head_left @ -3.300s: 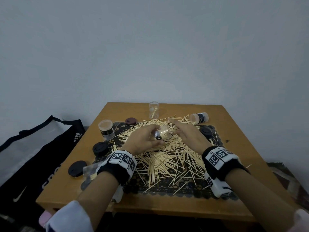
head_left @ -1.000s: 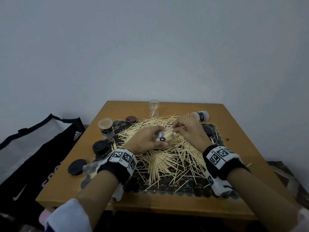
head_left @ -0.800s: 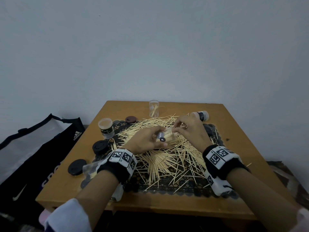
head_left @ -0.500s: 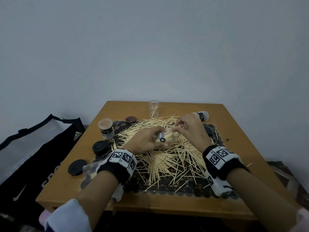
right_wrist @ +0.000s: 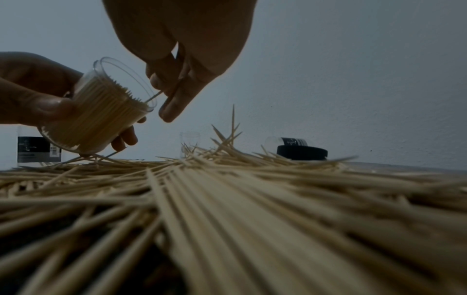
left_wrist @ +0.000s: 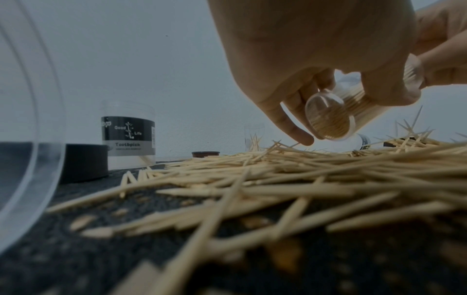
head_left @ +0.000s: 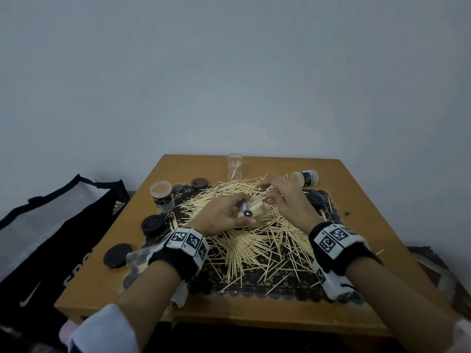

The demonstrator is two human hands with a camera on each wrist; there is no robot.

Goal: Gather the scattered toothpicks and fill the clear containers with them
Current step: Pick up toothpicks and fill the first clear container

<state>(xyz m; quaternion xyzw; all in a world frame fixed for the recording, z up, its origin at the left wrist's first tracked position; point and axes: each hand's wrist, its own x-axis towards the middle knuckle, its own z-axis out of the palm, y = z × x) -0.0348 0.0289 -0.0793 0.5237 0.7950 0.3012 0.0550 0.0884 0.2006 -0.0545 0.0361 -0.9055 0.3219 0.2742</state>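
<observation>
A person sits at a small wooden table covered in the middle by a dark lace mat heaped with loose toothpicks. The left hand grips a clear jar, tilted with its mouth toward the right hand; the jar looks almost packed with toothpicks standing side by side. The right hand pinches a single toothpick between thumb and fingertips and holds its tip at the jar's rim. Further back stands an upright clear tube with only a few toothpicks inside. A labelled jar stands at the left and another labelled jar lies on its side at the right; how full they are cannot be told. Several dark lids lie off to the left. Judging by this, one jar is nearly filled, but most toothpicks remain scattered, so the greater part of the job is left.
</observation>
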